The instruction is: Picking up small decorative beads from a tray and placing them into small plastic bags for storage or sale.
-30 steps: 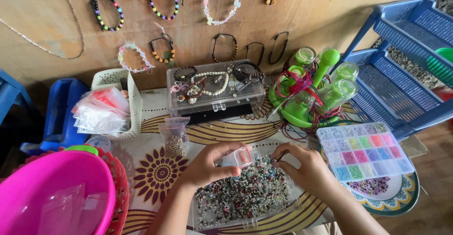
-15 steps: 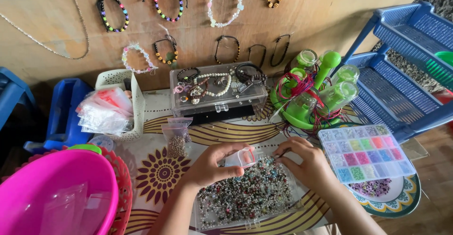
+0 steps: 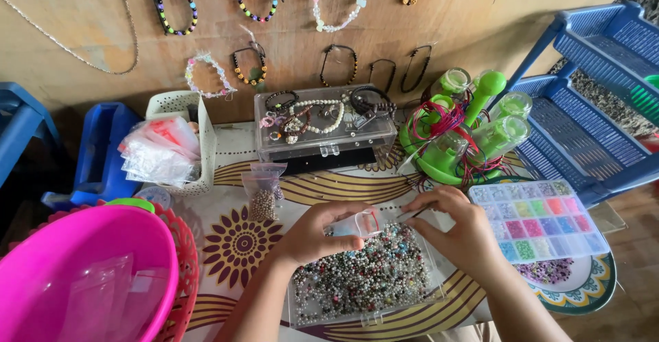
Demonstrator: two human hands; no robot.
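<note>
1. Left hand [image 3: 312, 235] pinches a small clear plastic bag [image 3: 360, 223] by its edge, fingers closed on it, just above the open tray of mixed beads [image 3: 364, 280].
2. Right hand [image 3: 456, 229] grips a thin dark stick or needle [image 3: 412, 212] between thumb and fingertips – tip aimed at the bag mouth.
3. Risk: bag tilts or slips (grip is only at the edge), so beads could scatter onto the patterned tablecloth [image 3: 237, 246].
4. Risk: right forearm sits near the compartment bead box [image 3: 535, 220] – a nudge could shove it.
</note>
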